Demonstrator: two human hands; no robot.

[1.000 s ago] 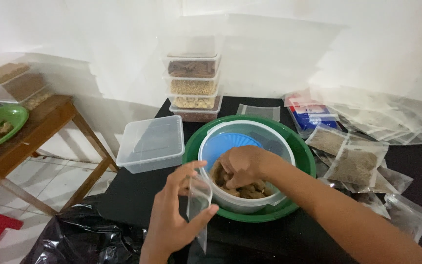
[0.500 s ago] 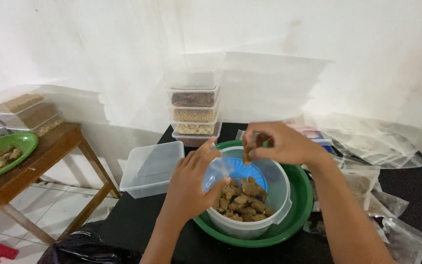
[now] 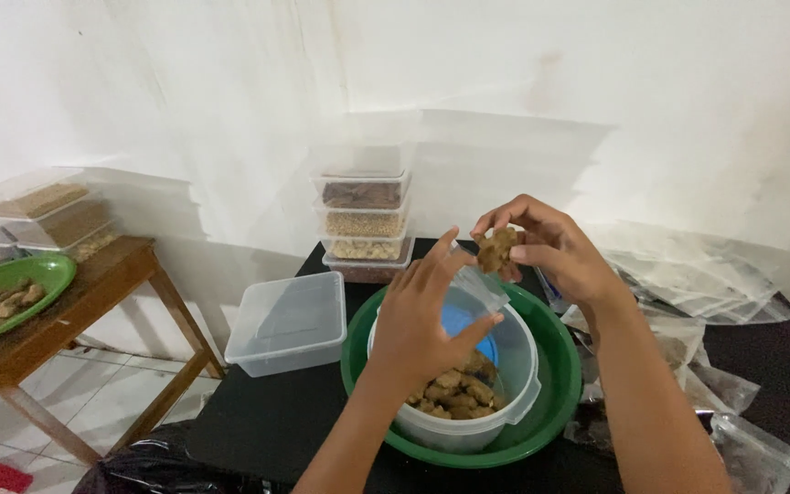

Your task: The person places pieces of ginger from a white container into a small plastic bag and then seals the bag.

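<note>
Head view looks down on a black surface (image 3: 267, 421) where both hands work above a clear plastic tub (image 3: 514, 384). Right hand (image 3: 550, 247) is pinched shut on a brown crumbly chunk (image 3: 496, 249), held up at about 12 o'clock over the tub. Left hand (image 3: 427, 316) has its fingers spread and grips the edge of a small clear plastic bag (image 3: 482, 285), whose mouth sits just below the chunk; the two hands are close together but not touching. The tub holds more brown chunks (image 3: 459, 389) at its bottom, with something blue (image 3: 464, 322) behind them, and it stands inside a green basin (image 3: 555, 402). At 9 o'clock from the basin lies an empty clear container (image 3: 290, 320). At 11 o'clock a stack of lidded clear boxes (image 3: 363, 215) stands against the white wall. At 3 o'clock, clear pouches (image 3: 715, 284) lie scattered. Far left, a wooden table (image 3: 93, 293) carries a green plate (image 3: 11, 288).
</note>
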